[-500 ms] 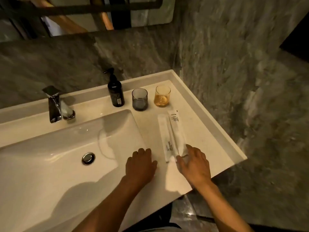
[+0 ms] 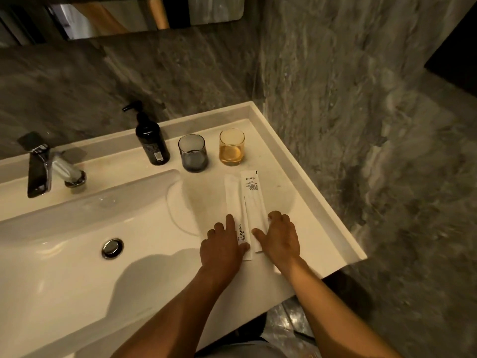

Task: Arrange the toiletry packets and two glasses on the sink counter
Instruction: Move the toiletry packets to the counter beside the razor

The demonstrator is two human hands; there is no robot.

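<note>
Two long, narrow white toiletry packets are laid side by side, long edges touching or slightly overlapping, on the white sink counter (image 2: pixel 304 192) to the right of the basin (image 2: pixel 77 228). The left packet (image 2: pixel 233 200) is printed "BRUSHING TEETH" near its front end; the right packet (image 2: pixel 254 195) carries small dark print at its far end and is set slightly further back. Behind the packets, two glasses are stood upright and apart: a grey glass (image 2: pixel 193 152) and, to its right, an amber glass (image 2: pixel 231 147). A dark pump bottle (image 2: pixel 151 139) is stood to the left of the grey glass, and a chrome tap (image 2: pixel 44 167) further left. The left hand (image 2: pixel 223 248) is laid flat, fingers loosely spread, with fingertips resting on the front end of the left packet. The right hand (image 2: pixel 280 236) is laid palm-down, fingers slightly curled, with thumb and fingertips against the front end of the right packet. Nothing is gripped by either hand.
</note>
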